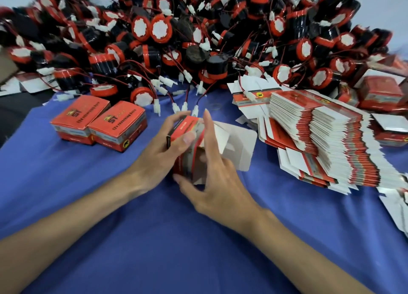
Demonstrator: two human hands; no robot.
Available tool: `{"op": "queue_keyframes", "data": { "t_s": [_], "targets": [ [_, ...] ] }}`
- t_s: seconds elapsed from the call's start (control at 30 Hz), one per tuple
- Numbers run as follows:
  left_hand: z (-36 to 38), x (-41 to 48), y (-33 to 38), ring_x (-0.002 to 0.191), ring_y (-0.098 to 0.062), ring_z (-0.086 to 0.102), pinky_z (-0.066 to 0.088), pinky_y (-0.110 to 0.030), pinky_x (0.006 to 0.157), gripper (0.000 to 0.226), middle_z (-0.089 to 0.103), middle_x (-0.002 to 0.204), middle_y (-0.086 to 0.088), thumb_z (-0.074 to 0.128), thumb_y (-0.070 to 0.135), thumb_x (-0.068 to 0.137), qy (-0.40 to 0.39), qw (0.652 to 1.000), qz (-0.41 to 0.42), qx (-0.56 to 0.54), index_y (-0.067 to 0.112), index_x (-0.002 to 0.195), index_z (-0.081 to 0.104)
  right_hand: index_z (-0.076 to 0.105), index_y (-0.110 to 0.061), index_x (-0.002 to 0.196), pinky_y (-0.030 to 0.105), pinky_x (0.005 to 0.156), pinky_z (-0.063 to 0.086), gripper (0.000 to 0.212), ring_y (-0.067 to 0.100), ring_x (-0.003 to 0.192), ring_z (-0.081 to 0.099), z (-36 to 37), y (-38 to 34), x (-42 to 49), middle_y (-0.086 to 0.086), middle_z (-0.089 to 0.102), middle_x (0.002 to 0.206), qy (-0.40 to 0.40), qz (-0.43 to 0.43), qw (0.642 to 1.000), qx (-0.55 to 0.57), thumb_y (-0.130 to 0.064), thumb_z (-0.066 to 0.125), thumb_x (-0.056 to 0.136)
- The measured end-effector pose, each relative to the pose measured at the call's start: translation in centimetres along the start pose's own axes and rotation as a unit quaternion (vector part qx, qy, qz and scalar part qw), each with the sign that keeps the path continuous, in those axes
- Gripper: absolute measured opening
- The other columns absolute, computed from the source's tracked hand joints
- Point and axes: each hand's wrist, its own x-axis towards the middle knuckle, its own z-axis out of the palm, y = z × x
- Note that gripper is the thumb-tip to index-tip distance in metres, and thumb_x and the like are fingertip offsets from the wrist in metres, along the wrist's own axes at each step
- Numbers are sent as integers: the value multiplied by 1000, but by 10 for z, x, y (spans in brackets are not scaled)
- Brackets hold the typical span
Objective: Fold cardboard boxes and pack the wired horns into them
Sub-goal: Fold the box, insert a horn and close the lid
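Nearest us lies the blue cloth that covers the work surface. Both hands meet on it at the middle of the view.

We find the left hand wrapped round the left side of a half-folded box. Its fingers curl over the far edge and its thumb presses the red top face. The right hand grips the same box from the other side. Its thumb is hooked under the near lower corner, its index finger stands straight up beside the box, and its other fingers bend into the open end. The box is red and only partly formed. Its white flaps stand open just beyond the right hand's fingers.

To the left of the left hand, near but apart from it, two closed boxes stand touching side by side. To the right of the right hand a tall, slumping stack of flat box blanks fans out across the cloth.

Beyond both hands the wired horns lie in a deep heap of black bodies with red rims. Their red and black leads trail toward the hands, and several white connectors lie just past the left hand's fingertips. Motion blur prevents us from reading the box print in full.
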Motion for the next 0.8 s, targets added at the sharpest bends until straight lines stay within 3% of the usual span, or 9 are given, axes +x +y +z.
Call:
{"op": "queue_keyframes", "data": {
  "t_s": [0.07, 0.2, 0.3, 0.37, 0.43, 0.53, 0.67, 0.73, 0.8],
  "targets": [
    [-2, 3, -1, 109, 6, 59, 49, -15, 86, 48, 58, 117, 32, 53, 59, 82, -1, 1000, 5, -2, 46, 127, 40, -10, -32, 148, 20, 88, 39, 116, 18, 104, 52, -1, -4, 5, 12, 61, 126, 31, -14, 997, -72, -32, 79, 75],
    [0, 7, -5, 131, 7, 41, 39, -20, 107, 55, 40, 147, 15, 37, 48, 97, -31, 999, 27, 28, 27, 147, 28, -5, -9, 144, 41, 86, 48, 103, 29, 81, 66, -8, -13, 22, 7, 71, 91, 57, -78, 945, -312, -8, 69, 72],
    [-1, 12, -5, 144, -4, 25, 33, -20, 112, 63, 22, 158, 4, 42, 34, 101, -10, 995, 78, 59, 18, 153, 11, -22, -5, 144, 52, 106, 30, 102, 24, 78, 64, -21, -14, 43, -3, 65, 81, -54, -138, 859, -490, 1, 46, 69],
    [-7, 20, -9, 145, -22, 23, 29, -40, 117, 68, 22, 153, -2, 47, 34, 97, 34, 979, 129, 156, 12, 151, 13, -31, -4, 142, 51, 106, 29, 105, 29, 87, 61, -27, -11, 58, -3, 63, 91, -140, -171, 832, -508, 1, 46, 71],
    [-18, 31, -12, 139, -27, 28, 29, -50, 114, 74, 28, 143, -3, 46, 43, 90, 52, 958, 159, 233, 9, 149, 18, -23, -5, 147, 40, 91, 40, 100, 27, 75, 54, -28, -8, 71, -4, 50, 80, -188, -185, 839, -476, 3, 46, 75],
    [-30, 43, -13, 130, -11, 45, 40, -35, 108, 89, 43, 139, 8, 53, 63, 82, 11, 982, 83, 169, 29, 151, 7, -5, -13, 153, 36, 59, 41, 91, 21, 61, 47, -34, -3, 81, -3, 50, 70, -197, -118, 914, -335, 2, 48, 80],
    [-34, 51, -28, 99, 13, 54, 44, -7, 80, 77, 49, 111, 19, 50, 36, 92, 77, 981, 59, 167, 22, 155, 7, 61, 0, 118, 28, 58, 51, 40, 14, 61, 58, -49, 16, 100, 5, 68, 75, 172, -210, 953, -132, 0, 50, 79],
    [-34, 55, -32, 94, 18, 51, 41, -1, 75, 70, 46, 109, 23, 48, 14, 96, 114, 975, 59, 184, 21, 154, 11, 62, 5, 105, 26, 65, 53, 29, 15, 72, 61, -54, 34, 128, 8, 66, 84, 312, -138, 938, -53, 2, 52, 78],
    [-34, 58, -30, 104, 12, 50, 42, -8, 87, 71, 45, 114, 22, 50, 6, 97, 126, 975, 51, 177, 20, 155, 10, 53, -1, 123, 30, 88, 49, 43, 23, 104, 55, -59, 56, 165, 12, 57, 117, 300, 16, 951, -77, -3, 57, 80]
  ]
}}
